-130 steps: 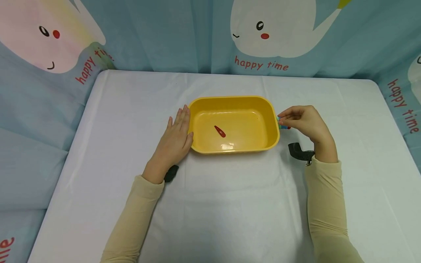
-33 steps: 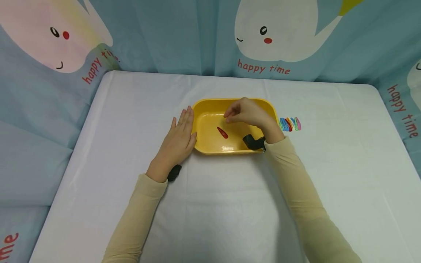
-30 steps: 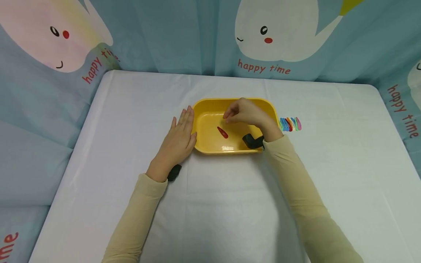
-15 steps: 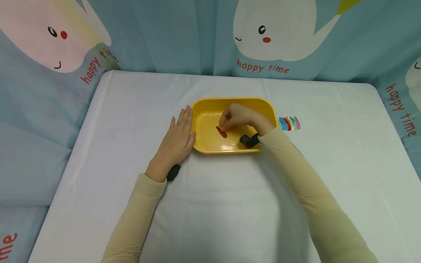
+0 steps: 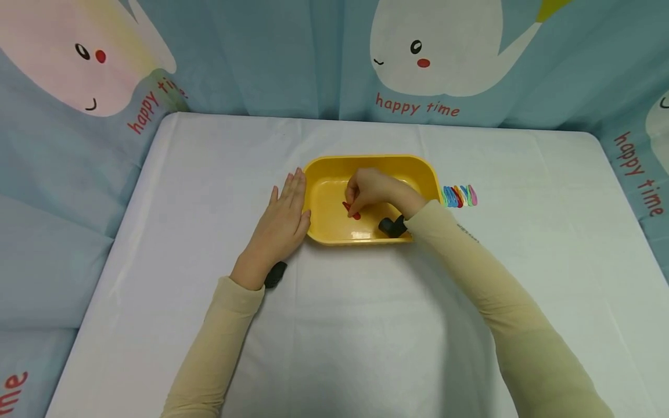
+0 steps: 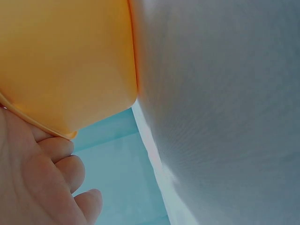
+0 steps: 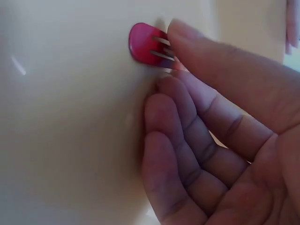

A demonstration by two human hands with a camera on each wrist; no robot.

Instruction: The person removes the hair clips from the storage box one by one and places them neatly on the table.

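Note:
Inside a yellow plastic tray (image 5: 334, 241) lies a red snap hair clip (image 5: 357, 216), its rounded end showing clearly in the right wrist view. My right hand (image 5: 373, 187) reaches down into the tray and pinches the clip's narrower part between thumb and index finger; the fingertips hide that part. The other fingers curl loosely below. My left hand (image 5: 279, 226) rests along the tray's left side with its fingers straight, touching the rim. In the left wrist view, the fingers of the left hand (image 6: 42, 173) lie against the rim.
A row of several coloured hair clips (image 5: 460, 196) lies side by side on the white tablecloth (image 5: 334, 325), just right of the tray. Blue curtains (image 5: 272, 58) with whale prints hang behind the table. A black wrist camera (image 5: 392, 227) on the right arm hangs over the tray.
My right hand has left the clip row, moved left over the tray and come down onto the red hair clip, which it now pinches. The left hand has stayed at the rim.

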